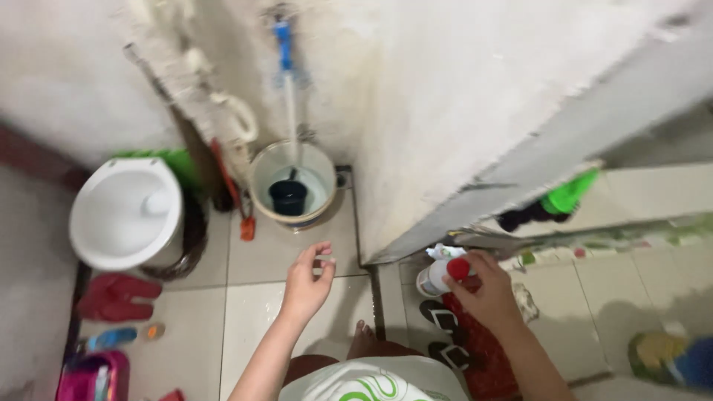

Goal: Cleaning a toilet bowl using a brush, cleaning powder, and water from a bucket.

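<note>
While both hands are seen from above over a tiled floor [282, 312], the scene is set out as follows.

Right hand: the right hand [486, 289] is closed around a white bottle with a red cap [444, 273]; the fingers are wrapped at the cap end, and the bottle is held tilted, low over the floor.

Left hand: the left hand [308, 282] is held open and loose, fingers slightly curled, nothing grasped; it is kept apart from the bottle, to that hand's left.

Bottle: it is found in the right hand, just beside the lower edge of a grey door [564, 141].

Beyond the left hand: a bucket [293, 186] of water is set against the wall, a dark scoop [288, 197] is seen inside it, and a blue tap [282, 37] is mounted above.

Further left of the left hand: a white toilet bowl [126, 215] is seen, with red slippers [111, 297] near it.

Below the right hand: black patterned sandals [442, 327] are laid on a red mat [483, 356].

Beyond the right hand: a green object [568, 194] is seen behind the door; its kind cannot be told.
</note>
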